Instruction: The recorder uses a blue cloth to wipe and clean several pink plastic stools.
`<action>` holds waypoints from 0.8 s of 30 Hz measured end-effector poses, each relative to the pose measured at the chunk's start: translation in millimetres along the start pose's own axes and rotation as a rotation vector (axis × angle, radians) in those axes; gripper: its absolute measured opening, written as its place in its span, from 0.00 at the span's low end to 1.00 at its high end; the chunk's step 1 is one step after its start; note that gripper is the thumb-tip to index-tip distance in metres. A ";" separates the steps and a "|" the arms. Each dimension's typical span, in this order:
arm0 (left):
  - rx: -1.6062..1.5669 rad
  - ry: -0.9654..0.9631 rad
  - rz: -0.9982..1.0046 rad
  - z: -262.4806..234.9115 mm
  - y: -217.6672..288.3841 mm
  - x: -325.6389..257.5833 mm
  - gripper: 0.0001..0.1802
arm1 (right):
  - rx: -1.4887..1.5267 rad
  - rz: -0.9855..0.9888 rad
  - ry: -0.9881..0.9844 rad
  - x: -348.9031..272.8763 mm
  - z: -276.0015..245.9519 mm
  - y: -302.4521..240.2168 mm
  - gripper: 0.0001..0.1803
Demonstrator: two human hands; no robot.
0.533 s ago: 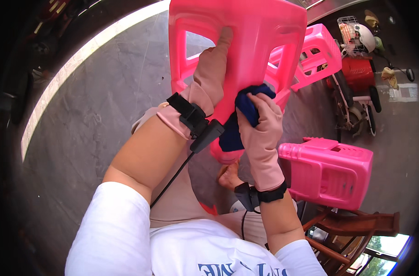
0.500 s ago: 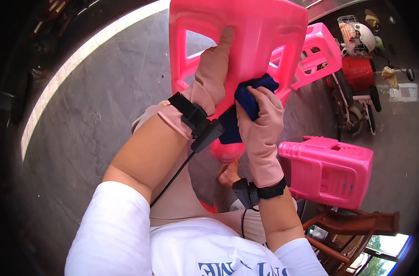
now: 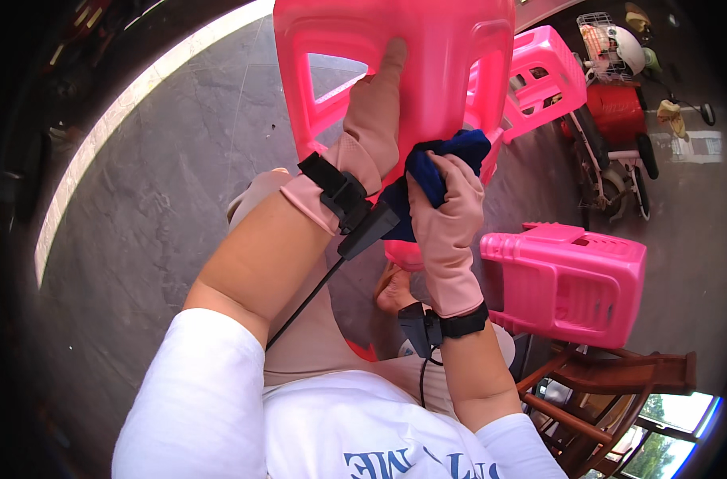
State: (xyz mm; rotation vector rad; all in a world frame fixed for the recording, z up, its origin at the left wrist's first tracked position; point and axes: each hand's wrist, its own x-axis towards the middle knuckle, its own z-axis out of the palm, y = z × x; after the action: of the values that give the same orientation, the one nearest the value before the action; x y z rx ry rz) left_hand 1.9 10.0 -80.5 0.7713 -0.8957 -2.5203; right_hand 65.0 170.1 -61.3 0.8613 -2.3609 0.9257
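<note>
In front of me a pink plastic stool (image 3: 439, 72) is tilted, its side with cut-out openings toward me. My left hand (image 3: 371, 120), in a pale pink glove, grips the stool between two openings; the thumb lies along the plastic and the other fingers are hidden. Lower on the stool, my gloved right hand (image 3: 449, 211) is closed around a dark blue cloth (image 3: 469, 148) and holds it against the plastic. Part of the cloth hangs down between my two wrists. Black straps with small devices and cables circle both wrists.
A second pink stool (image 3: 551, 80) stands behind at the right, and another pink stool (image 3: 571, 287) lies on its side nearer. Beyond are a scooter (image 3: 607, 176), a red container (image 3: 615, 116) and a wire basket with a white helmet (image 3: 625, 52). A brown wooden chair (image 3: 611, 375) is at lower right.
The held stool and both hands sit slightly further left in view, and the background has shifted a little too. Both hands keep their hold on the stool and the cloth.
</note>
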 end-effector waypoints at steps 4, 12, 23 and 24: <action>-0.186 -0.127 -0.100 -6.1 18.6 1.7 0.35 | 0.015 0.085 -0.250 -72.9 -4.9 53.0 0.18; -0.098 -0.014 0.005 -13.3 20.4 8.8 0.36 | 0.332 0.459 -0.062 -32.5 -5.9 36.9 0.21; -0.240 -0.020 0.066 -9.0 36.7 -14.5 0.37 | 0.006 0.273 -0.418 -86.4 -10.4 53.4 0.34; -0.237 -0.025 0.066 -7.8 37.3 -12.6 0.37 | 0.007 0.275 -0.412 -83.4 -8.5 54.6 0.34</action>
State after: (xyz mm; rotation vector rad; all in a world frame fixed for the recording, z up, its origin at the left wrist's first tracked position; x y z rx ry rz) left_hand 22.0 -15.0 -56.3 0.6258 -0.6046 -2.5229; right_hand 87.0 239.7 -129.7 0.8045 -2.8891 0.9302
